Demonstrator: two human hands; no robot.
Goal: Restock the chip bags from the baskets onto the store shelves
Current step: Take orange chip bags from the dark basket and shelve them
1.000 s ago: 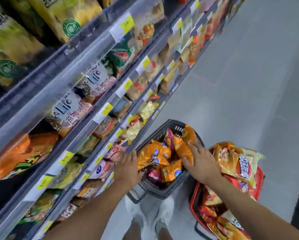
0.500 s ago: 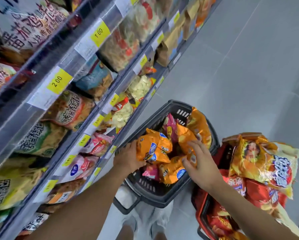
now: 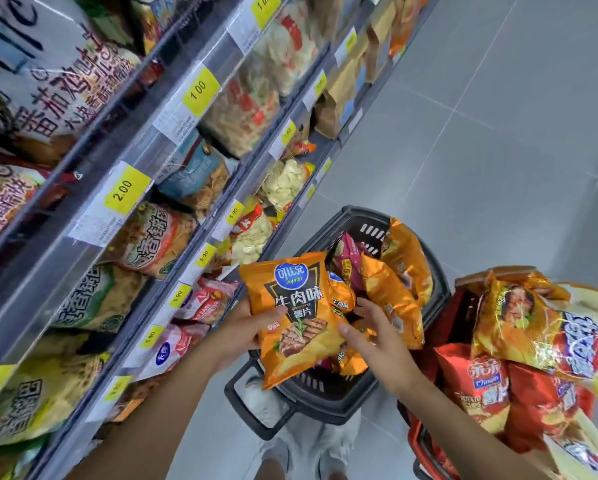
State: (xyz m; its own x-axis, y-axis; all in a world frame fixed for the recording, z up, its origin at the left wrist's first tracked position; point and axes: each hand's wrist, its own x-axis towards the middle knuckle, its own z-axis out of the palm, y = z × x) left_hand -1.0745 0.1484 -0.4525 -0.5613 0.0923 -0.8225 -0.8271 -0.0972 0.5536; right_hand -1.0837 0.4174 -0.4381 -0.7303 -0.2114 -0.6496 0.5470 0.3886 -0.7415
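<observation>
Here, left grip (image 3: 243,330) pinches a glossy orange chip bag (image 3: 296,306); right grip (image 3: 373,337), loosely spread, touches it.

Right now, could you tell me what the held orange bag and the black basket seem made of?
The orange chip bag: glossy plastic film, likely foil-lined; it crinkles and glints. The black basket: rigid moulded plastic, matte, judging by its slotted walls.
</observation>
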